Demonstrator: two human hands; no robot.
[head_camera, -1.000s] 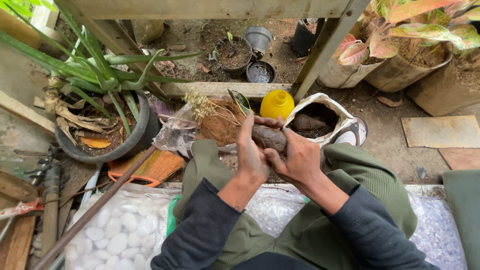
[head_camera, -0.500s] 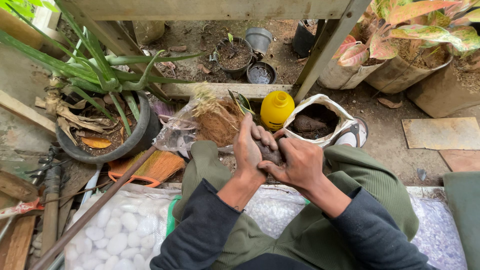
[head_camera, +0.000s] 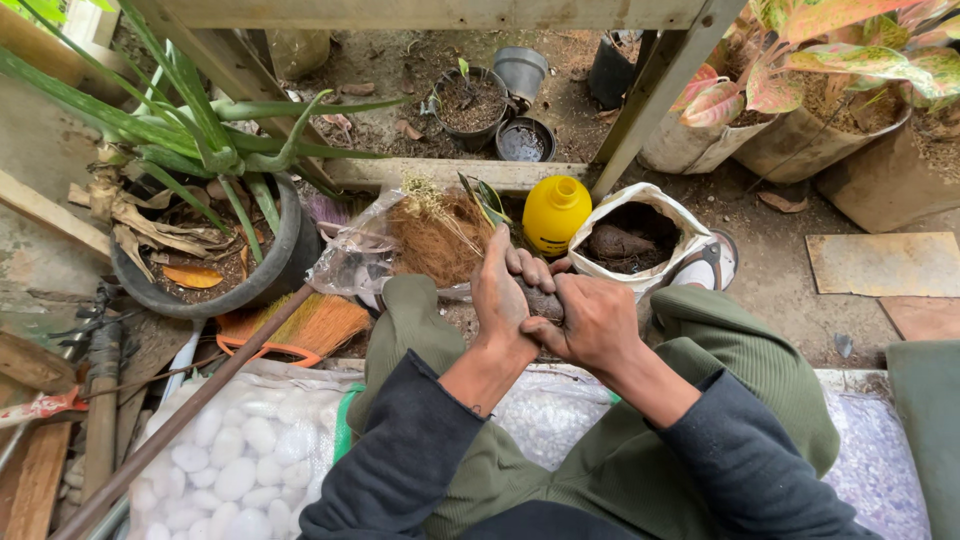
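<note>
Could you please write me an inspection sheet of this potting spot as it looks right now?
Surface: bare dirt ground with flat pavers at the right.
Job's things: a dark soil-covered lump clasped between both hands.
Clutter: yellow bottle, white sack of soil, clear bag of brown fibre, orange broom, sack of white pebbles.
Grippers: left hand and right hand both closed around the lump.
Cables: nothing seen.
Surroundings: spiky green plant in a black pot, small black pots, pink-leaved plants, wooden posts.
</note>
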